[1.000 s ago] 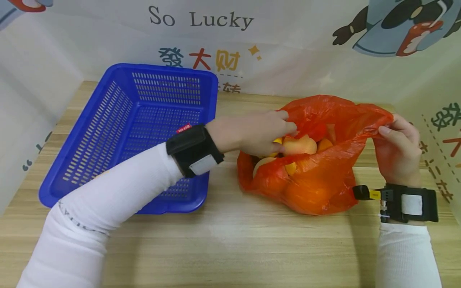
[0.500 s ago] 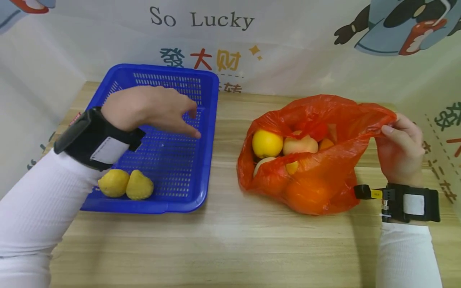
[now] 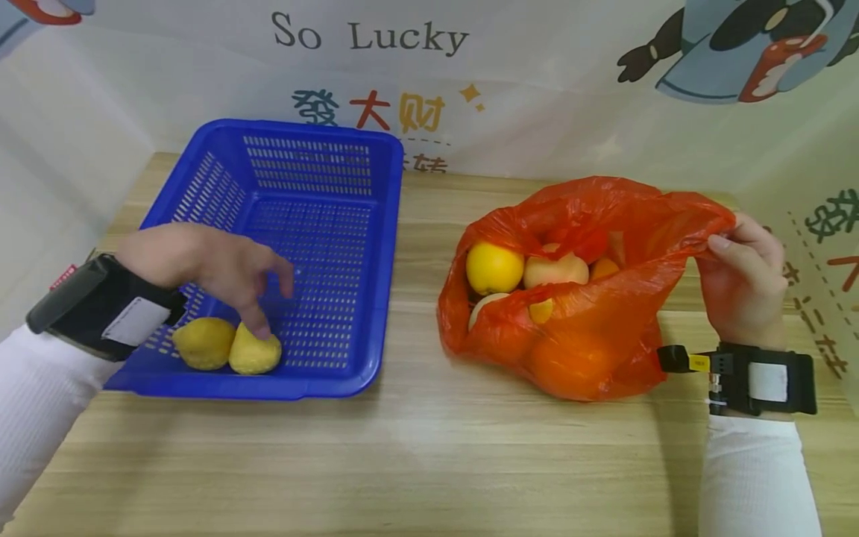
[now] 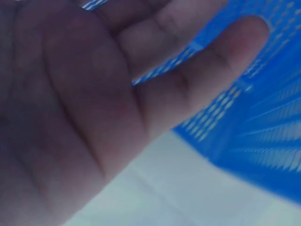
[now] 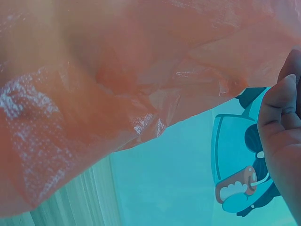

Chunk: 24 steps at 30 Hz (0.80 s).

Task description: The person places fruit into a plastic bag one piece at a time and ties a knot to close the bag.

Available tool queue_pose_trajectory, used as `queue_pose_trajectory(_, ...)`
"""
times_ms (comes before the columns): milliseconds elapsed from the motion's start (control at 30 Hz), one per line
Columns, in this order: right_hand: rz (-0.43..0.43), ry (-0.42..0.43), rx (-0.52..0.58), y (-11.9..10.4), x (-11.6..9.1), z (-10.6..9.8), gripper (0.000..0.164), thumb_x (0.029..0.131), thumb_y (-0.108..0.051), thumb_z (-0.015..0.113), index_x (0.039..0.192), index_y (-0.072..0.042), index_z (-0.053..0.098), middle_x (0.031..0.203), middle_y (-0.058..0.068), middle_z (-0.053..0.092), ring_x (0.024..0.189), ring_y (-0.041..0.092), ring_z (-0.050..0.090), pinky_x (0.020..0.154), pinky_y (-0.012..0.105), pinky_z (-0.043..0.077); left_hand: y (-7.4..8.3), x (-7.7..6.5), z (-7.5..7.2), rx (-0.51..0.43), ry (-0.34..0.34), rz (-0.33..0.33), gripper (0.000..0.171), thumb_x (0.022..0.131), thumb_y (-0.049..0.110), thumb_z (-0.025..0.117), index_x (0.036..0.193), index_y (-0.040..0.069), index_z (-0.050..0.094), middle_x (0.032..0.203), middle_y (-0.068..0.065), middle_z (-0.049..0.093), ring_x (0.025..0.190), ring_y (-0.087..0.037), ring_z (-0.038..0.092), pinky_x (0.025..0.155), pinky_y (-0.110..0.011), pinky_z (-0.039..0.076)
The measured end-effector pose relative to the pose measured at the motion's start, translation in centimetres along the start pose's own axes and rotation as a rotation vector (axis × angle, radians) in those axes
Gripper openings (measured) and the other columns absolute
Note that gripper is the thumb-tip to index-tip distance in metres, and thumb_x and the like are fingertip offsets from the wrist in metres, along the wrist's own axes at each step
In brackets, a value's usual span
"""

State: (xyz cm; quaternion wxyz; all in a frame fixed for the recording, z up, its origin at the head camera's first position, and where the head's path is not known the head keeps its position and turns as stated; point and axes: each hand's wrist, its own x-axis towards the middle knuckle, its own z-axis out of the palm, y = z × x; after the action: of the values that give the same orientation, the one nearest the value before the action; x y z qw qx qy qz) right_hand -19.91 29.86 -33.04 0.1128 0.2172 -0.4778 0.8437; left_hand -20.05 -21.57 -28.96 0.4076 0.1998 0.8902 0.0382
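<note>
In the head view my left hand is over the left part of a blue plastic basket, fingers loosely bent and holding nothing. One fingertip overlaps the top of a yellow pear; I cannot tell if it touches. Left of the pear lies a lemon. The left wrist view shows the bare palm with fingers extended. My right hand pinches the rim of a red plastic bag, keeping its mouth spread. Inside sit a yellow apple, a pale peach-coloured fruit and other partly hidden fruit.
Wooden tabletop spreads in front of and between the basket and bag. A printed white backdrop stands behind, with side walls to the left and right.
My left hand has left the bag's mouth, crossed over the basket and come lower and further left, beside the pear. The right hand and bag stay put.
</note>
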Motion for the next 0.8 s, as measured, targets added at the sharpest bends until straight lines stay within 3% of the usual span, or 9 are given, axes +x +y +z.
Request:
queue_pose_trajectory(200,0.007,-0.005,0.004,0.0,0.0,0.0,0.035,0.088,0.01,0.03,0.096,0.018,0.063,0.091,0.019,0.069,0.08,0.027,0.062,0.079,0.031,0.055,0.0,1.1,1.5,-0.029,-0.106,0.024,0.061,0.069,0.031,0.088,0.121,0.013,0.06,0.109,-0.013,0.064,0.101,-0.026,0.058,0.089,-0.049,0.049)
queue_pose_trajectory(400,0.006,-0.011,0.005,0.0,-0.1,0.0,0.035,0.088,0.011,0.029,0.094,0.018,0.063,0.089,0.019,0.069,0.079,0.026,0.062,0.078,0.031,0.055,0.8,2.0,2.2,-0.055,-0.197,0.059,0.046,0.068,0.018,0.085,0.109,0.016,0.065,0.093,-0.002,0.062,0.081,-0.017,0.053,0.066,-0.028,0.046)
queue_pose_trajectory(600,-0.003,-0.004,-0.009,0.0,0.0,0.0,0.035,0.088,0.01,0.031,0.096,0.019,0.064,0.09,0.02,0.069,0.08,0.026,0.062,0.078,0.031,0.055,1.4,2.2,2.7,-0.052,-0.212,0.06,0.03,0.064,0.011,0.078,0.091,0.019,0.069,0.088,0.001,0.061,0.071,-0.013,0.053,0.054,-0.023,0.044)
queue_pose_trajectory(800,0.003,-0.01,-0.021,0.0,0.1,0.1,0.034,0.088,0.01,0.031,0.096,0.018,0.064,0.091,0.019,0.07,0.08,0.026,0.062,0.078,0.031,0.055,1.7,2.3,2.5,-0.048,-0.198,0.024,0.019,0.067,0.018,0.072,0.085,0.018,0.067,0.087,0.001,0.059,0.071,-0.013,0.056,0.051,-0.022,0.047)
